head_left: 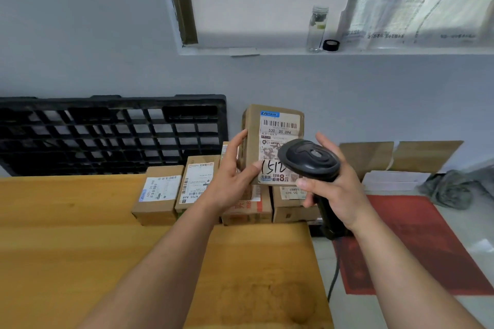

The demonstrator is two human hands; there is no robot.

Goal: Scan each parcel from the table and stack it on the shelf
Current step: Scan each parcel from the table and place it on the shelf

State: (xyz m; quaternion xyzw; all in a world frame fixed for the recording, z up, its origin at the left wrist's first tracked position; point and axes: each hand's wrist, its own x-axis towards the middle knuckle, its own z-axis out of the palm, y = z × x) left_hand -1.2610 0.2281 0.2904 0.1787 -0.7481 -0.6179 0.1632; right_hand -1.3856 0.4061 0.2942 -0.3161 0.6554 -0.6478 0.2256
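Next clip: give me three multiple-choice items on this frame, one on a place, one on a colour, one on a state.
1. The glass jar stands: A on the table; B on the window ledge; C on the floor.
2. The scanner is: A yellow; B white; C black.
3. The left hand holds the parcel: A label facing the camera; B label down; C torn open.
Key: B, it stands on the sill; C, head and handle are black; A, its barcode shows.
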